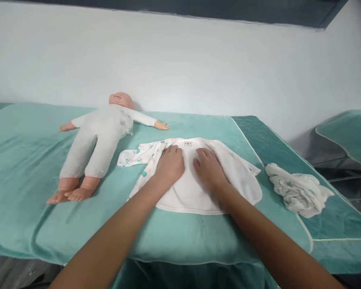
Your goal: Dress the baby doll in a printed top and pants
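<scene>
A white baby shirt (pixel 195 188) lies spread out on the teal cover, its plain inner side up and a small label at the neck. Its left sleeve and a strip along that side show a green animal print. My left hand (pixel 171 162) rests on the left part of the shirt, fingers curled down onto the cloth beside the printed strip. On the right part lies my right hand (pixel 209 168), fingers stretched forward and the thumb apart, touching the fabric. The fingertips of my left hand are partly hidden.
A baby doll (pixel 100 132) in a white body lies on its back to the left, feet towards me. To the right is a crumpled printed cloth (pixel 301 192). The teal cover (pixel 87 228) ends at the near edge; a white wall (pixel 180 60) stands behind.
</scene>
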The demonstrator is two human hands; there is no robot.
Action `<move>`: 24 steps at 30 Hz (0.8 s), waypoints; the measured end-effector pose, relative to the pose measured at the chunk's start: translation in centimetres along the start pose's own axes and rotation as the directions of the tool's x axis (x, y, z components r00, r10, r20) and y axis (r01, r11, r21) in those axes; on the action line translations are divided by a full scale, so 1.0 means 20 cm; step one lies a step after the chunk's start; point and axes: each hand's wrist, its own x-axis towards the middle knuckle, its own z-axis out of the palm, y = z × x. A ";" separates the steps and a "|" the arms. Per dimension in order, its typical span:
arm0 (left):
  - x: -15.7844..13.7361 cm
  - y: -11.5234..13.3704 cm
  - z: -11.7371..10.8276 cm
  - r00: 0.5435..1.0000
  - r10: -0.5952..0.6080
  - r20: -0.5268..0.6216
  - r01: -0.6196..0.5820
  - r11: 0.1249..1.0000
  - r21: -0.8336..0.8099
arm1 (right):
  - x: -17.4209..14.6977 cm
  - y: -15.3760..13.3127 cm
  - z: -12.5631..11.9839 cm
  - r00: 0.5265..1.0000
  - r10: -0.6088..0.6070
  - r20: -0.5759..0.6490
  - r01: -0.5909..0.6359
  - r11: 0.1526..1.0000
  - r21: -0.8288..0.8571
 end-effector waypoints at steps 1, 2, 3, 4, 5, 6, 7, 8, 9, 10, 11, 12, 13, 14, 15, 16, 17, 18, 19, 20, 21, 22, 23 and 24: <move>0.01 0.00 0.01 1.000 -0.031 -0.002 0.031 0.999 0.016 | 0.01 0.01 0.00 0.997 0.078 0.028 -0.078 0.997 -0.015; 0.02 0.00 0.02 0.998 -0.069 -0.007 0.069 0.997 0.033 | 0.02 0.02 -0.01 0.989 0.141 0.050 -0.139 0.990 -0.033; 0.04 0.00 0.02 0.994 -0.110 -0.011 0.110 0.993 0.044 | 0.04 0.04 -0.01 0.981 0.181 0.066 -0.178 0.983 -0.048; 0.05 0.00 0.01 0.990 -0.142 -0.010 0.142 0.989 0.046 | 0.06 0.05 -0.02 0.976 0.203 0.073 -0.199 0.978 -0.059; 0.07 0.01 -0.01 0.987 -0.160 -0.008 0.160 0.986 0.039 | 0.08 0.06 -0.03 0.976 0.206 0.070 -0.202 0.977 -0.065; 0.09 0.03 -0.02 0.985 -0.171 -0.009 0.171 0.985 0.024 | 0.10 0.06 -0.03 0.979 0.198 0.058 -0.194 0.979 -0.068; 0.11 0.04 -0.03 0.983 -0.183 -0.015 0.183 0.983 0.001 | 0.11 0.06 -0.03 0.981 0.190 0.040 -0.187 0.980 -0.069; 0.13 0.06 -0.04 0.980 -0.200 -0.021 0.199 0.980 -0.027 | 0.13 0.06 -0.03 0.982 0.190 0.024 -0.188 0.980 -0.066; 0.15 0.08 -0.05 0.974 -0.225 -0.022 0.224 0.973 -0.058 | 0.15 0.06 -0.03 0.980 0.197 0.013 -0.196 0.979 -0.059; 0.18 0.09 -0.04 0.966 -0.257 -0.017 0.254 0.963 -0.086 | 0.17 0.06 -0.02 0.979 0.205 0.009 -0.204 0.978 -0.050; 0.21 0.10 -0.03 0.957 -0.290 -0.006 0.288 0.952 -0.109 | 0.19 0.06 -0.01 0.977 0.211 0.007 -0.210 0.977 -0.041; 0.24 0.10 -0.01 0.948 -0.318 0.005 0.316 0.941 -0.125 | 0.22 0.06 0.00 0.977 0.215 0.007 -0.215 0.976 -0.036; 0.28 0.09 0.01 0.943 -0.333 0.011 0.331 0.934 -0.135 | 0.24 0.07 0.01 0.976 0.217 0.005 -0.217 0.976 -0.036; 0.31 0.08 0.04 0.943 -0.332 0.009 0.330 0.934 -0.140 | 0.27 0.09 0.01 0.976 0.217 0.000 -0.217 0.975 -0.038; 0.34 0.06 0.07 0.947 -0.320 0.003 0.317 0.938 -0.142 | 0.30 0.11 0.02 0.977 0.215 -0.007 -0.215 0.976 -0.043; 0.36 0.04 0.10 0.953 -0.303 -0.008 0.299 0.944 -0.143 | 0.33 0.14 0.03 0.977 0.212 -0.015 -0.212 0.976 -0.048; 0.39 0.01 0.13 0.960 -0.280 -0.021 0.275 0.951 -0.144 | 0.36 0.17 0.04 0.977 0.211 -0.022 -0.212 0.976 -0.051; 0.41 -0.01 0.15 0.966 -0.258 -0.031 0.251 0.957 -0.145 | 0.38 0.19 0.05 0.977 0.211 -0.025 -0.212 0.976 -0.053; 0.43 -0.03 0.17 0.970 -0.241 -0.033 0.234 0.961 -0.148 | 0.40 0.22 0.06 0.977 0.214 -0.020 -0.215 0.975 -0.052; 0.44 -0.05 0.19 0.972 -0.232 -0.028 0.225 0.963 -0.151 | 0.41 0.24 0.07 0.975 0.222 -0.005 -0.221 0.974 -0.051; 0.46 -0.06 0.20 0.974 -0.226 -0.017 0.221 0.963 -0.155 | 0.42 0.26 0.08 0.973 0.231 0.018 -0.230 0.972 -0.052; 0.47 -0.07 0.20 0.975 -0.222 -0.003 0.219 0.963 -0.158 | 0.42 0.27 0.09 0.970 0.238 0.042 -0.236 0.970 -0.057; 0.47 -0.07 0.20 0.975 -0.221 0.014 0.220 0.962 -0.160 | 0.43 0.27 0.10 0.968 0.242 0.066 -0.238 0.969 -0.065; 0.48 -0.07 0.20 0.975 -0.221 0.027 0.223 0.962 -0.161 | 0.43 0.27 0.10 0.966 0.244 0.086 -0.238 0.968 -0.074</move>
